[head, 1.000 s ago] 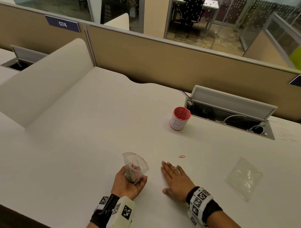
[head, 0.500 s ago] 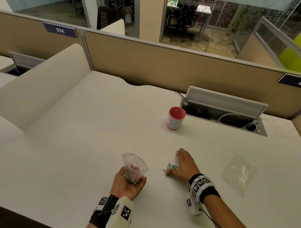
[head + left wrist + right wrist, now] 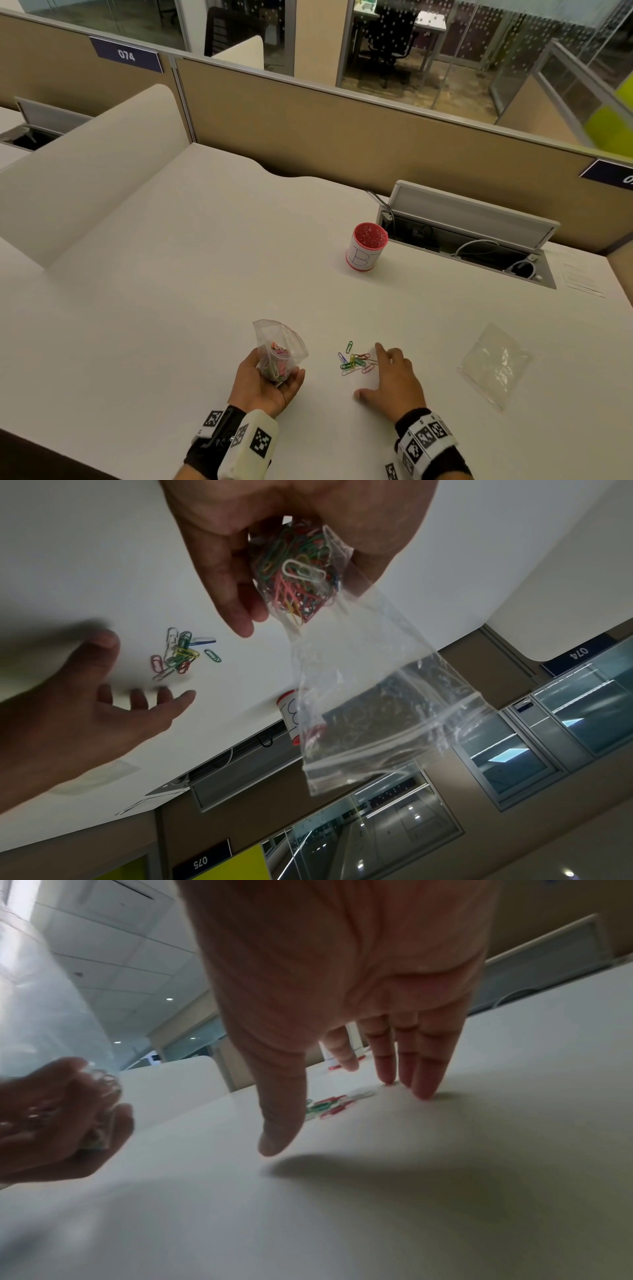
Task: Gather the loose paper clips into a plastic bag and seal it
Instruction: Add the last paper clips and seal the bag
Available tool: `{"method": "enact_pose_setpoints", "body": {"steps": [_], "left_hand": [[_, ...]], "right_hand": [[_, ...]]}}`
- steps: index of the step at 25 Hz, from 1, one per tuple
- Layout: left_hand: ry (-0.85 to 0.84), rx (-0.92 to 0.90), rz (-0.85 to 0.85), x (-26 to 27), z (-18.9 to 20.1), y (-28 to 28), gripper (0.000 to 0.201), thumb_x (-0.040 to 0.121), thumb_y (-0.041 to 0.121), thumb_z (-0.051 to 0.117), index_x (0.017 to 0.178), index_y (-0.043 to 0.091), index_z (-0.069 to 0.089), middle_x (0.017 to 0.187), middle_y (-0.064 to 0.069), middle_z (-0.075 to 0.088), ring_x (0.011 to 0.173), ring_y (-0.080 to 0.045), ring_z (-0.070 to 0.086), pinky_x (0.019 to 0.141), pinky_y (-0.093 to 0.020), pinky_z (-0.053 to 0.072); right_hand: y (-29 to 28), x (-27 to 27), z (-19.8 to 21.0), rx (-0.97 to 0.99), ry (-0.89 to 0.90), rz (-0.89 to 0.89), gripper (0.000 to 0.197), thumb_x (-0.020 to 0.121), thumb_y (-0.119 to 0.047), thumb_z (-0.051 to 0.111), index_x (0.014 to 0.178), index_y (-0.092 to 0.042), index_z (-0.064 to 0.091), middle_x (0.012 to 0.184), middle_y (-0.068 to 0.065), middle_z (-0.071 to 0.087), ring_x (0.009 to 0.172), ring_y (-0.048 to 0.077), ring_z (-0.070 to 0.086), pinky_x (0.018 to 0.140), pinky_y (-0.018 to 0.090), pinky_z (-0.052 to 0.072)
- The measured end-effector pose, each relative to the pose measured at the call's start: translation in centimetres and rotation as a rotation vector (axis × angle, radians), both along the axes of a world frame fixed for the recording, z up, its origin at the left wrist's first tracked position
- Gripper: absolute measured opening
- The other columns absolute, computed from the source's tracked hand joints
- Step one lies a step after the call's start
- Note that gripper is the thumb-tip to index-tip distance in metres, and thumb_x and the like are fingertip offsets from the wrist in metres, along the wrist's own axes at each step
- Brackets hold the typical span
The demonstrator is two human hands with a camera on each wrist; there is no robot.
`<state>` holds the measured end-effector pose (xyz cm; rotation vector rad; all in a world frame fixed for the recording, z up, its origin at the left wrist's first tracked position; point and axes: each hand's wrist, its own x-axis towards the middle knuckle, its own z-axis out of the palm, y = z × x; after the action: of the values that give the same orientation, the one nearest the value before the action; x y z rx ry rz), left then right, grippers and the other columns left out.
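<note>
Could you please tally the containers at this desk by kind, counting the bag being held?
Plastic bags: 2, the held bag and the flat bag
Cups: 1, the pink cup
Total: 3

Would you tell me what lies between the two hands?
A cluster of loose paper clips on the desk, shown in the head view.

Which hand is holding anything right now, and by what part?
Left hand grips the plastic bag round its clip-filled bottom, mouth unsealed. Right hand holds nothing; its fingers touch the desk beside the loose paper clips.
</note>
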<state>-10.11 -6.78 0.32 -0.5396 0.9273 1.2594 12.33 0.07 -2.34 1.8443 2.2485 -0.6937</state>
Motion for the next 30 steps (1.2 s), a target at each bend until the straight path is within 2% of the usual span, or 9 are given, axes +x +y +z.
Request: {"method": "enact_pose_setpoints", "body": {"steps": [4, 8, 11, 13, 16, 19, 25, 27, 30], "left_hand": [[0.004, -0.002, -0.032, 0.5, -0.1, 0.1, 0.036, 0.092, 0.034, 0.051, 0.102, 0.000, 0.057, 0.087, -0.016, 0.053, 0.072, -0.028, 0.051, 0.059, -0.048, 0.057], [0.008, -0.006, -0.036, 0.5, -0.1, 0.2, 0.035, 0.091, 0.033, 0.051, 0.101, 0.001, 0.057, 0.087, -0.016, 0.054, 0.070, -0.028, 0.052, 0.058, -0.047, 0.057], [0.002, -0.010, -0.030, 0.4, -0.2, 0.1, 0.034, 0.091, 0.033, 0.051, 0.099, 0.001, 0.057, 0.086, -0.015, 0.054, 0.068, -0.027, 0.051, 0.057, -0.047, 0.057], [0.008, -0.020, -0.025, 0.3, -0.3, 0.0, 0.034, 0.092, 0.033, 0.050, 0.099, 0.000, 0.057, 0.086, -0.016, 0.054, 0.068, -0.027, 0.051, 0.057, -0.048, 0.057], [0.013, -0.035, -0.025, 0.3, -0.7, -0.1, 0.035, 0.091, 0.033, 0.051, 0.101, 0.000, 0.056, 0.086, -0.016, 0.053, 0.068, -0.028, 0.052, 0.055, -0.047, 0.057], [0.025, -0.057, -0.029, 0.5, -1.2, -0.2, 0.036, 0.090, 0.033, 0.052, 0.104, 0.000, 0.056, 0.088, -0.016, 0.053, 0.069, -0.028, 0.052, 0.054, -0.047, 0.057], [0.074, -0.071, -0.016, 0.7, -1.9, -0.3, 0.040, 0.089, 0.029, 0.054, 0.118, 0.002, 0.053, 0.099, -0.018, 0.054, 0.075, -0.032, 0.053, 0.054, -0.047, 0.058], [0.094, -0.064, -0.009, 0.9, -2.0, -0.1, 0.042, 0.089, 0.029, 0.054, 0.123, 0.004, 0.053, 0.103, -0.018, 0.055, 0.078, -0.033, 0.055, 0.055, -0.046, 0.058], [0.116, -0.050, -0.021, 1.2, -2.0, 0.1, 0.042, 0.089, 0.028, 0.054, 0.124, 0.005, 0.054, 0.107, -0.019, 0.057, 0.081, -0.034, 0.057, 0.059, -0.046, 0.059]], "right_hand": [[1.2, -1.6, -0.9, 0.011, 0.087, -0.039, 0.082, 0.075, -0.044, 0.073, 0.143, -0.024, 0.032, 0.128, 0.003, 0.035, 0.113, 0.022, 0.043, 0.096, 0.027, 0.042], [1.8, -4.2, -2.1, 0.133, 0.105, 0.071, 0.042, 0.082, -0.027, 0.068, 0.122, -0.021, 0.058, 0.116, 0.004, 0.048, 0.099, 0.022, 0.052, 0.082, 0.026, 0.046], [1.4, -5.2, -3.0, 0.175, 0.044, 0.200, 0.025, 0.057, -0.007, 0.085, 0.075, -0.017, 0.070, 0.078, 0.000, 0.059, 0.056, 0.015, 0.057, 0.046, 0.021, 0.044], [1.5, -5.4, -4.1, 0.192, 0.023, 0.252, 0.031, 0.042, -0.002, 0.086, 0.060, -0.017, 0.066, 0.064, -0.002, 0.057, 0.040, 0.013, 0.052, 0.036, 0.019, 0.038], [1.5, -5.9, -2.6, 0.164, 0.017, 0.233, 0.011, 0.073, -0.003, 0.066, 0.082, -0.009, 0.069, 0.086, 0.006, 0.061, 0.065, 0.024, 0.063, 0.056, 0.025, 0.046], [2.3, -5.5, -1.4, 0.100, -0.001, 0.177, 0.025, 0.085, -0.008, 0.049, 0.101, -0.010, 0.068, 0.105, 0.006, 0.063, 0.092, 0.026, 0.062, 0.074, 0.027, 0.044], [1.6, -5.2, 6.0, -0.016, 0.736, -0.266, 0.017, 0.069, 0.000, 0.073, 0.067, -0.017, 0.073, 0.064, -0.001, 0.071, 0.062, 0.010, 0.066, 0.059, 0.017, 0.049], [0.4, -6.1, 9.8, -0.084, 0.982, -0.234, 0.019, 0.069, 0.007, 0.073, 0.069, -0.012, 0.075, 0.063, 0.001, 0.072, 0.059, 0.010, 0.066, 0.060, 0.020, 0.051], [-1.2, -7.7, 13.3, -0.095, 1.037, -0.064, 0.025, 0.070, 0.004, 0.074, 0.069, -0.020, 0.073, 0.066, -0.002, 0.073, 0.062, 0.008, 0.067, 0.061, 0.019, 0.053]]}}
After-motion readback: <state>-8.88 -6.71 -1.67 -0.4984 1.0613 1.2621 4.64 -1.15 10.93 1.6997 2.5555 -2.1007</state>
